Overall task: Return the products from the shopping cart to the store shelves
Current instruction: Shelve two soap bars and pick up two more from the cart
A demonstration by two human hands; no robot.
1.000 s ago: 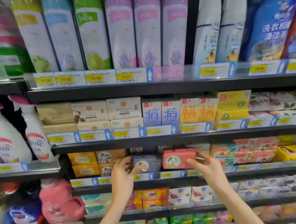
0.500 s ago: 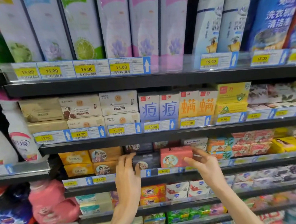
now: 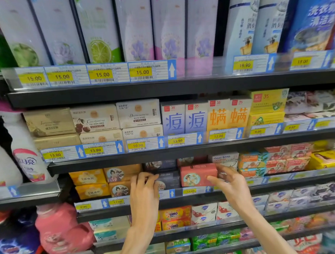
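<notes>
Since the earlier frame the left hand has curled onto the dark grey soap box on the third shelf, while the right hand pinches the neighbouring coral-pink cardboard soap box, best slid back squarely, flush with the row.

The left hand hides part of the dark soap box, the tall bottles on the top shelf are cut off above, and the lowest packets blur beyond reading.
</notes>
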